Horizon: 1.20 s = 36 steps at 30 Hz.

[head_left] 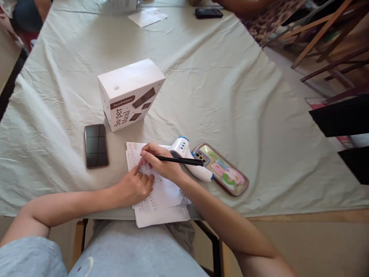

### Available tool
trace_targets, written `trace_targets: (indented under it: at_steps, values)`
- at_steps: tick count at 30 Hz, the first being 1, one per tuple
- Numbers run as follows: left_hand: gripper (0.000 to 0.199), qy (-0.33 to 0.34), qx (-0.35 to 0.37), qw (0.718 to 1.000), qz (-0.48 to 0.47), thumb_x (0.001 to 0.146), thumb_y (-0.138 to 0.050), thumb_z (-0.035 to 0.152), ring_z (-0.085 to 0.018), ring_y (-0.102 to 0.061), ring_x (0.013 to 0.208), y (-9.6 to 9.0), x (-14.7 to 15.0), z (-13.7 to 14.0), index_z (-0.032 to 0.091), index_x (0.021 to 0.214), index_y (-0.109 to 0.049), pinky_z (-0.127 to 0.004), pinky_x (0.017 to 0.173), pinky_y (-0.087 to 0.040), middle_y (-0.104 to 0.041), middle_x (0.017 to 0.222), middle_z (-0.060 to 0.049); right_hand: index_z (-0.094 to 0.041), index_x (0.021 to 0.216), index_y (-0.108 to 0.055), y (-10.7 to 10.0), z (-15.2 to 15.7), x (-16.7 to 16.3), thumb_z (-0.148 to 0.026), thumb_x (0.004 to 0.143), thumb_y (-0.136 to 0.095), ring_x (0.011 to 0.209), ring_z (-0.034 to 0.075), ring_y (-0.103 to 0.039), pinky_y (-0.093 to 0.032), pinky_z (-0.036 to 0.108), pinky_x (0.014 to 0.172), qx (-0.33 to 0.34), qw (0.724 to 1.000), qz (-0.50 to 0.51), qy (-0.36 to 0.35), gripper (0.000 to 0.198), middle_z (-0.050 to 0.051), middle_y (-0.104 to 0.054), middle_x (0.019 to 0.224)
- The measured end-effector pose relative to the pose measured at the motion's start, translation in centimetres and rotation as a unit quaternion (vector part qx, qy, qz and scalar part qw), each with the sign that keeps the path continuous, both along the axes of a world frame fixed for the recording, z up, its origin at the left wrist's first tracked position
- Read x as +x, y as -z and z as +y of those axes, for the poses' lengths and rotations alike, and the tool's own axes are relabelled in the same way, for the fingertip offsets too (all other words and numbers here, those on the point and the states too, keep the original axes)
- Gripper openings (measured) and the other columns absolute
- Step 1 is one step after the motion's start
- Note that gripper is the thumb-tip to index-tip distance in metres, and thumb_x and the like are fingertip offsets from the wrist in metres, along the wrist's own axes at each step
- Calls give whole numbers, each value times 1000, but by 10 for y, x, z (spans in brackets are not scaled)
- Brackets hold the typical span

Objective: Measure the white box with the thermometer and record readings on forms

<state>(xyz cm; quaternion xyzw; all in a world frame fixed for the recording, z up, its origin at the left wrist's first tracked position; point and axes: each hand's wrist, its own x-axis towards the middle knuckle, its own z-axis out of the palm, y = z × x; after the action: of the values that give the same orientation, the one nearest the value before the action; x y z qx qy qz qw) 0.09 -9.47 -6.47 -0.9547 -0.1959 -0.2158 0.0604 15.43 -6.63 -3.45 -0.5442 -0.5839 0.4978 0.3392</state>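
My right hand (161,163) is closed around a black pen (181,160), its fingertips low over a stack of handwritten paper sheets (168,196). The pen's back end points to the right. On the left part of the paper rests my left hand (137,186), palm down with its fingers bent and a little apart; it holds nothing. Its index finger lies close to the right fingertips. A white and blue handheld device (198,171) lies just beyond my right wrist, partly covered by the pen. Touching it is a phone in a colourful case (229,169).
A white "Su-per Meal" box (131,82) stands beyond the paper. Left of the paper lies a dark phone (96,146). At the far edge of the cloth-covered table (201,100) are a white sheet (147,17), another phone (208,13) and another person's arm (248,7). Wooden chairs (323,34) stand at right.
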Motion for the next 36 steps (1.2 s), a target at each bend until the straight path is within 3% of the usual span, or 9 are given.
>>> trace_targets:
  at_steps: [3,6,10,15,22,36]
  values:
    - [28,3,-5,1000,14,91,-46,19,-20,-62,58,2,-2,0,2,99,-65,-41,81,-58,-65,64,-8,-23,67,-51,7,-1,-3,-41,86,-46,56,12,-53,-43,27,59,0,1000,-4,24,27,-4,-54,57]
    - [31,11,-6,1000,20,92,-44,21,-19,-62,57,0,-3,2,2,101,-66,-41,82,-58,-65,63,-7,-24,71,-48,15,-3,-2,-38,82,-52,49,11,-46,-39,26,51,-1,997,4,75,19,-6,-49,54]
    - [28,11,5,1000,21,89,-46,18,-18,-60,57,1,-1,7,3,103,-66,-43,86,-57,-63,63,-4,-23,63,-43,22,-3,-1,-32,78,-58,49,9,-39,-34,24,47,53,994,-19,98,23,-6,-46,54]
    - [24,16,-1,1000,25,86,-50,16,-18,-60,58,3,-2,7,4,101,-64,-42,90,-55,-63,65,-3,-23,58,-36,25,-2,-3,-27,81,-52,47,8,-32,-30,24,46,81,990,-61,96,29,-7,-38,51]
    - [23,9,-18,1000,17,87,-48,16,-17,-59,59,4,-1,4,5,101,-62,-42,94,-51,-63,65,-2,-22,59,-36,25,-5,-3,-25,83,-51,45,7,-31,-28,23,43,80,990,-87,78,28,-7,-38,50]
    - [19,5,-18,1000,11,86,-51,18,-15,-54,56,3,1,5,7,94,-65,-38,87,-51,-59,60,0,-22,59,-34,23,-7,-3,-22,84,-51,46,7,-31,-28,22,43,100,986,-114,67,30,-7,-37,51]
